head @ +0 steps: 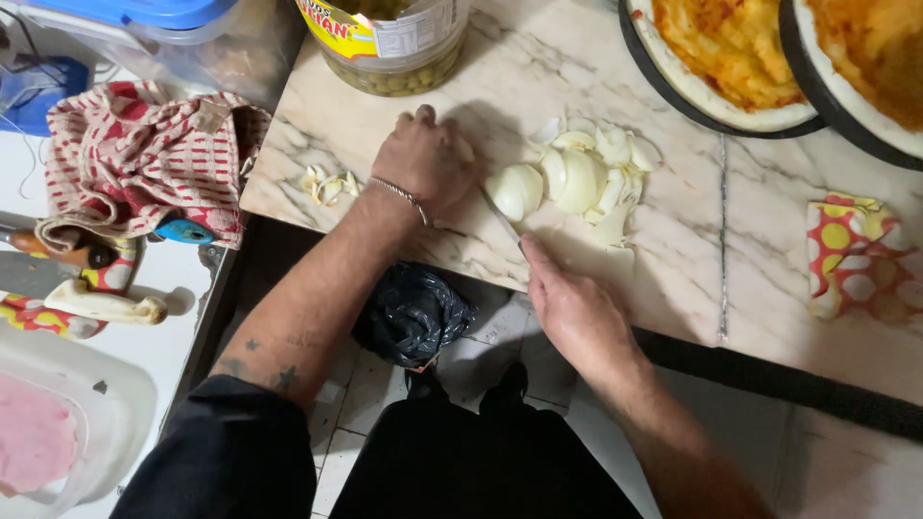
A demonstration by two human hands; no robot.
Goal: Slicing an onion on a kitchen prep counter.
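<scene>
A peeled white onion piece point(516, 189) lies on the marble counter point(769, 250). My left hand point(423, 159), with a thin bracelet on the wrist, presses down on the onion's left side, fingers curled. My right hand point(569, 308) grips a knife handle; the blade point(502, 219) runs up and left to the onion's near edge. Cut onion slices point(588, 173) are piled just right of the whole piece.
Onion scraps point(327, 185) lie left of my left hand. A jar of green olives point(389, 43) stands at the back. Two sauced pizza bases on dark pans point(731, 58) sit back right. A patterned cloth point(856, 255) is right, a striped towel point(144, 154) left.
</scene>
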